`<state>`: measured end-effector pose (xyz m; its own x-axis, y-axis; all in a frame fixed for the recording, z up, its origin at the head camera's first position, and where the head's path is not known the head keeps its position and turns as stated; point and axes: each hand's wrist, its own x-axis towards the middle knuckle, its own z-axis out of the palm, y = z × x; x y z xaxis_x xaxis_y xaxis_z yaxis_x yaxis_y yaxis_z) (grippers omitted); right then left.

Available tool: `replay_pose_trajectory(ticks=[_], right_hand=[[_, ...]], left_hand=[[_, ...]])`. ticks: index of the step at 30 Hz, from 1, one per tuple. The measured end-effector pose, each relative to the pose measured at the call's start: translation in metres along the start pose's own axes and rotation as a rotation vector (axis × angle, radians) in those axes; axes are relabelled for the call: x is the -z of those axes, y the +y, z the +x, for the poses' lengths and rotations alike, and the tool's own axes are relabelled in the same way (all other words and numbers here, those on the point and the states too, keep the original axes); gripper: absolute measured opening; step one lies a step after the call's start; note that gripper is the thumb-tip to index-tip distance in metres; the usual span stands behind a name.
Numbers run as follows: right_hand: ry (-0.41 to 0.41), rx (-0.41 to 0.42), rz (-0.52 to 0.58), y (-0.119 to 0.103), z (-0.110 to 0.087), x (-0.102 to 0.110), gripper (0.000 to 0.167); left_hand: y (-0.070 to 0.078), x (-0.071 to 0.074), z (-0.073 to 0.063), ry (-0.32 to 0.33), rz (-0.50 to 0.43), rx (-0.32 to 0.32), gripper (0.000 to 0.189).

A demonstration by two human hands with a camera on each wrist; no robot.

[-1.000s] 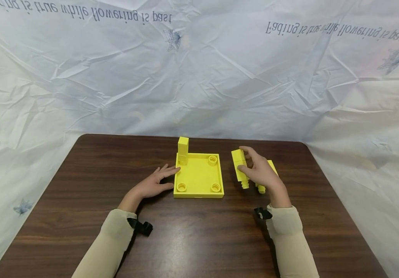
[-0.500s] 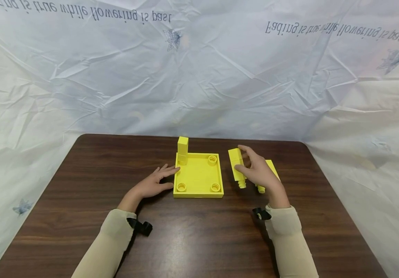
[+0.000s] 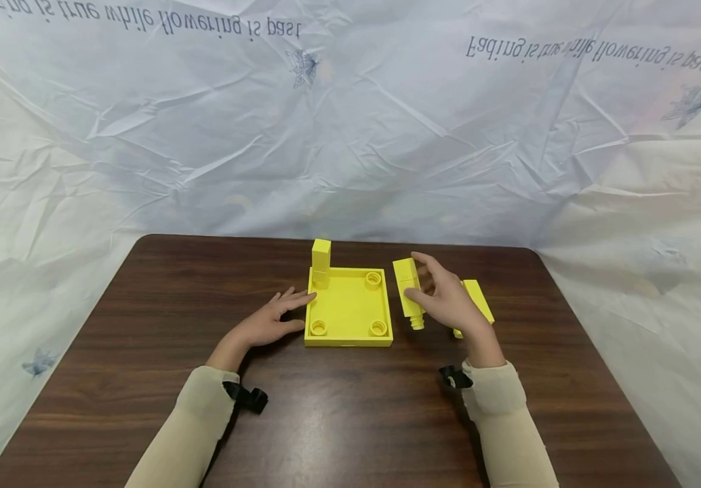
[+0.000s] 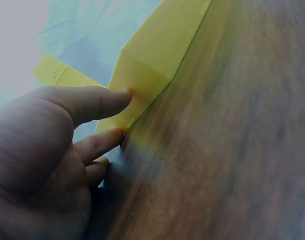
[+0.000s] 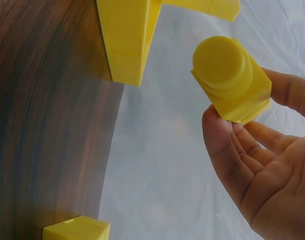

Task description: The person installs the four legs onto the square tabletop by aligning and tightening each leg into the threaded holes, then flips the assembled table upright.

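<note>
A square yellow tray-like base lies on the table, with round threaded sockets at three corners. At its far left corner a yellow square leg stands upright. My left hand rests against the base's left side, fingers extended; in the left wrist view its thumb and fingertips touch the base's wall. To the right of the base my right hand pinches a second yellow leg between thumb and fingers. That leg's round threaded end points toward me, and the leg stays apart from the base.
Another yellow leg lies on the table beyond my right hand, partly hidden by it. The brown wooden table has rounded far corners. A pale printed cloth hangs behind and on both sides.
My right hand has moved left with the pinched leg, bringing it nearer to the base. More of the lying leg shows now. My left hand and the base stay in place.
</note>
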<state>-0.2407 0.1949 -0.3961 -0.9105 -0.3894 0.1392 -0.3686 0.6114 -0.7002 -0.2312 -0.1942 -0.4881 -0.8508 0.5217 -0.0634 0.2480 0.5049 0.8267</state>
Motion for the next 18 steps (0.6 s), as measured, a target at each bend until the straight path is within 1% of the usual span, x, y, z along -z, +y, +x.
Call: replay_pose_trajectory(ticks=[10,18], right_hand=[[-0.007,0.002,0.024,-0.0040,0.0004,-0.0029,0.078],[0.007,-0.002,0.041,-0.0066,0.0020,-0.0067,0.081]], left_hand=[[0.0010,0.0004,0.0013,-0.006,-0.004,0.004,0.064],[0.0000,0.0005,0.0018,-0.009,0.004,0.001,0.065]])
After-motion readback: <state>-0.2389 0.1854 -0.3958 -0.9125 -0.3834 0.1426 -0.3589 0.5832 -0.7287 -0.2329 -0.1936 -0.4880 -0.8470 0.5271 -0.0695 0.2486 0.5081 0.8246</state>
